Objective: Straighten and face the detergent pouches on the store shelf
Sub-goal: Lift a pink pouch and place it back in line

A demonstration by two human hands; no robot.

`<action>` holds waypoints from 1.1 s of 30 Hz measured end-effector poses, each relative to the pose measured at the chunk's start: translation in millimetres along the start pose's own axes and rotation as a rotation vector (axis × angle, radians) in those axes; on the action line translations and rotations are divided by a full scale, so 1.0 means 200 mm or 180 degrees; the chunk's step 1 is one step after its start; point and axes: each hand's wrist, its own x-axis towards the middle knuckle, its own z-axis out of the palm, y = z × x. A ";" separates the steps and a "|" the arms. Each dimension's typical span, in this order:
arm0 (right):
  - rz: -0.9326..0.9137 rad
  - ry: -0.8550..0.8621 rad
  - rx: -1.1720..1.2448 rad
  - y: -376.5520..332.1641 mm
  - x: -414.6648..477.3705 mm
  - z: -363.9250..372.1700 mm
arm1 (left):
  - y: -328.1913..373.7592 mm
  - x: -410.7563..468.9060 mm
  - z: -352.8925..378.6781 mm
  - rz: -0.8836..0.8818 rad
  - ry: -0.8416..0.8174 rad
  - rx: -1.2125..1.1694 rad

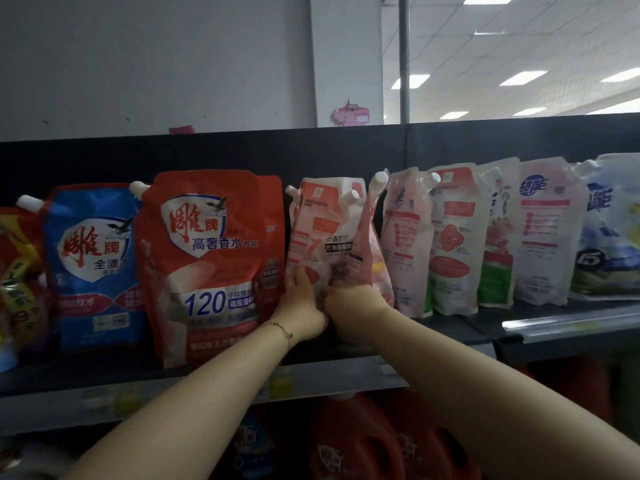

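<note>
Your left hand (300, 299) and right hand (349, 306) were up on the top shelf (207, 386), side by side and touching at the heels. Both were at the bottom of the pale pink pouch (318, 230). Your left hand gripped that pouch's lower left edge, fingers running up its face. Your right hand's fingers were curled in at its lower right corner. The blur hid whether they pinched this pouch or the leaning pink pouch (372, 251) just behind it, so I cannot tell. A thin bracelet (282, 330) was on your left wrist.

The pale pink pouch stood mid-shelf, roughly upright, with its printed face toward you and its spout cap at the top left. It touched the big red pouch (207, 265) on its left. The leaning pink pouch tilted edge-on against its right side, white cap up.

The blue pouch (93, 268) stood left of the big red pouch, front facing out, partly behind it. A yellow pouch (17, 271) was cut off at the frame's left edge.

To the right ran a row of pink-and-white pouches (453, 244), overlapping and turned slightly sideways. The row ended with a blue-white pouch (609, 230) at the far right.

A black back panel (207, 150) stood behind them all. Red jugs (363, 445) sat on the shelf below, blurred. A grey pole (403, 57) rose behind the panel.
</note>
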 end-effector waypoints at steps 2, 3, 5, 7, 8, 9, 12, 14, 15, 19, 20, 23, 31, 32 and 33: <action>0.0005 -0.0027 -0.0248 0.01 0.02 0.04 | 0.01 0.03 0.02 -0.0268 0.0024 -0.0102; 0.0048 -0.0081 -0.0380 0.02 0.03 0.06 | 0.02 0.03 0.02 -0.0394 0.0043 -0.0215; 0.0235 -0.0194 -0.0480 0.04 0.03 0.09 | 0.03 0.06 0.04 -0.0434 0.0145 -0.0426; 0.0450 -0.0336 -0.0414 0.08 0.02 0.09 | 0.01 0.11 0.08 -0.0335 0.0191 -0.0536; 0.0511 -0.0389 -0.0406 0.10 0.01 0.09 | 0.01 0.13 0.10 -0.0279 0.0214 -0.0566; 0.0550 -0.0433 -0.0401 0.12 0.00 0.09 | 0.02 0.13 0.11 -0.0277 0.0263 -0.0651; 0.0585 -0.0559 -0.0387 0.16 -0.03 0.07 | 0.08 0.09 0.10 -0.0489 0.0491 -0.0862; 0.0640 -0.0606 -0.0371 0.17 -0.05 0.07 | 0.08 0.11 0.12 -0.0517 0.0595 -0.0653; 0.0672 -0.0612 -0.0371 0.17 -0.05 0.07 | 0.08 0.12 0.12 -0.0554 0.0630 -0.0630; 0.0854 -0.0568 -0.0310 0.20 -0.07 0.06 | 0.06 0.15 0.11 -0.0587 0.0601 -0.0724; 0.0926 -0.0546 -0.0247 0.20 -0.07 0.06 | 0.06 0.15 0.10 -0.0552 0.0570 -0.0714; 0.1038 -0.0585 -0.0290 0.21 -0.09 0.06 | 0.04 0.17 0.06 -0.0563 0.0336 -0.0757; 0.1193 -0.1036 -0.0560 0.28 -0.14 0.08 | -0.04 0.17 0.00 -0.0455 -0.0088 -0.1062; 0.1210 -0.1076 -0.0585 0.28 -0.14 0.08 | -0.04 0.16 -0.01 -0.0438 -0.0165 -0.1199; 0.1233 -0.1116 -0.0614 0.29 -0.15 0.08 | -0.05 0.16 -0.02 -0.0411 -0.0237 -0.1368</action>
